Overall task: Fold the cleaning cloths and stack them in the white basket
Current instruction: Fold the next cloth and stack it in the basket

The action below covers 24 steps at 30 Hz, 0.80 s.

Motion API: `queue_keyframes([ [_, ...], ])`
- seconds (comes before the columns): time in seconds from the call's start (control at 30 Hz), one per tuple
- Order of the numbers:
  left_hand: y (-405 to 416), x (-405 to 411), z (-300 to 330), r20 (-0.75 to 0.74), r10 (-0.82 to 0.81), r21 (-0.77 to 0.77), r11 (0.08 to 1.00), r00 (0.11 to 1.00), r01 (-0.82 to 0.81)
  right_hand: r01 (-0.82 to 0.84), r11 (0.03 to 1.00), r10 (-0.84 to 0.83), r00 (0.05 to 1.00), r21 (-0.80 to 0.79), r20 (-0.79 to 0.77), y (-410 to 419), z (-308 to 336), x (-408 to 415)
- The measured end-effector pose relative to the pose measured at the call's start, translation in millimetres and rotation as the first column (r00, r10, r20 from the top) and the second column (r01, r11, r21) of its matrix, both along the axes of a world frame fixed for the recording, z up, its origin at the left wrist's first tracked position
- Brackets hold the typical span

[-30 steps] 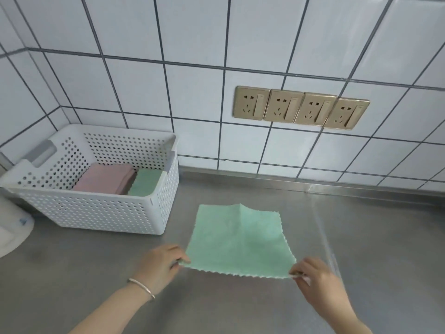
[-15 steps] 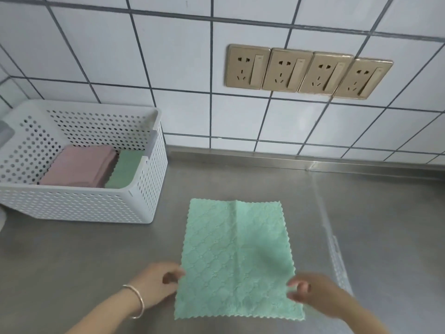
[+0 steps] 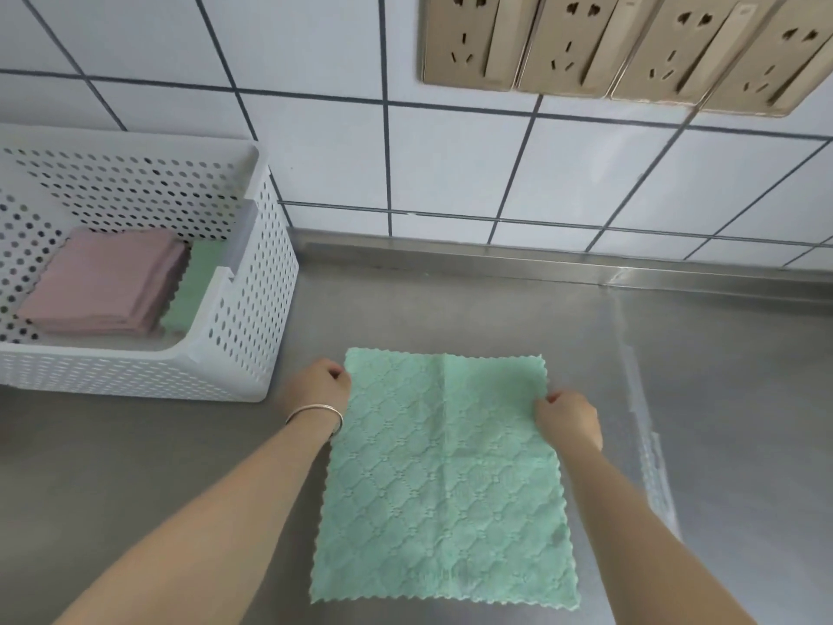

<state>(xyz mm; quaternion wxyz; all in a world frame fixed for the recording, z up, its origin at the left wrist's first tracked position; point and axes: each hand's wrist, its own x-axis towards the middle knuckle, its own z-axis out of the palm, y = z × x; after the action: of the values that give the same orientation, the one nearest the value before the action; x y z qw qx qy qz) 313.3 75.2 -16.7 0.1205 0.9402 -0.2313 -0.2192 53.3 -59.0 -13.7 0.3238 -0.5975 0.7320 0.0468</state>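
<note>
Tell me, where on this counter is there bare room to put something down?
Bare steel lies right of the green cloth, and behind it up to the tiled wall. The left is crowded: the white basket sits close beside the left hand.

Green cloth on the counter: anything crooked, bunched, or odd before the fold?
Nothing stands out. The green cloth lies flat and unfolded, with only faint crease lines. The left hand and right hand pinch its far side edges.
</note>
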Motion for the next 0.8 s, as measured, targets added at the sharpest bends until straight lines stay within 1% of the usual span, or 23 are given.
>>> queue_keyframes([
  [0.17, 0.3, -0.2, -10.4, 0.116, -0.038, 0.022, 0.999, 0.993, 0.036, 0.002, 1.0, -0.003, 1.0, -0.023, -0.016, -0.8, -3.3, -0.4],
  [0.23, 2.2, 0.7, -13.2, 0.123, -0.018, -0.03, 0.999, 0.992, 0.022, 0.016, 0.996, -0.018, 0.999, -0.083, -0.029, 4.2, 0.4, 0.7],
  [0.3, 6.7, -2.0, -12.6, 0.099, -0.001, -0.137, 0.99, 0.995, 0.015, -0.03, 0.982, 0.015, 0.997, -0.187, -0.081, 16.2, 7.1, -1.1],
  [0.33, 11.8, -7.5, -9.9, 0.082, -0.022, -0.185, 0.982, 0.996, 0.037, -0.096, 0.966, 0.07, 0.991, -0.241, -0.112, 26.1, 10.0, -3.0],
  [0.37, 18.7, -15.2, -7.1, 0.068, -0.076, -0.227, 0.97, 0.995, 0.09, -0.181, 0.935, 0.147, 0.981, -0.306, -0.13, 37.9, 12.0, -5.4],
  [0.4, 27.6, -24.6, -5.8, 0.068, -0.162, -0.267, 0.948, 0.984, 0.175, -0.284, 0.874, 0.254, 0.959, -0.395, -0.126, 51.4, 12.1, -9.1],
  [0.43, 39.2, -36.4, -6.3, 0.073, -0.276, -0.299, 0.911, 0.958, 0.285, -0.395, 0.777, 0.399, 0.911, -0.49, -0.102, 66.7, 9.3, -13.6],
  [0.47, 52.9, -50.4, -6.1, 0.086, -0.4, -0.323, 0.855, 0.913, 0.405, -0.487, 0.667, 0.542, 0.836, -0.564, -0.082, 84.3, 5.9, -18.0],
  [0.5, 67.9, -64.5, -7.7, 0.108, -0.523, -0.325, 0.785, 0.845, 0.527, -0.551, 0.565, 0.654, 0.753, -0.614, -0.075, 102.1, 0.4, -22.7],
  [0.53, 81.3, -77.4, -11.0, 0.146, -0.627, -0.307, 0.707, 0.765, 0.638, -0.594, 0.495, 0.73, 0.68, -0.634, -0.066, 118.0, -5.3, -26.0],
  [0.57, 94.8, -89.5, -14.0, 0.185, -0.706, -0.276, 0.63, 0.683, 0.726, -0.626, 0.464, 0.778, 0.626, -0.626, -0.048, 133.5, -9.6, -29.3],
  [0.63, 114.8, -108.7, -16.7, 0.191, -0.809, -0.245, 0.509, 0.556, 0.825, -0.665, 0.436, 0.821, 0.569, -0.606, -0.033, 155.5, -15.2, -35.0],
  [0.73, 130.3, -126.5, -11.6, 0.251, -0.868, -0.153, 0.403, 0.429, 0.903, -0.743, 0.383, 0.853, 0.513, -0.549, -0.1, 175.4, -15.8, -43.3],
  [0.8, 135.7, -130.1, -12.8, 0.283, -0.885, -0.081, 0.362, 0.369, 0.929, -0.783, 0.352, 0.859, 0.488, -0.513, -0.155, 182.5, -15.0, -46.0],
])
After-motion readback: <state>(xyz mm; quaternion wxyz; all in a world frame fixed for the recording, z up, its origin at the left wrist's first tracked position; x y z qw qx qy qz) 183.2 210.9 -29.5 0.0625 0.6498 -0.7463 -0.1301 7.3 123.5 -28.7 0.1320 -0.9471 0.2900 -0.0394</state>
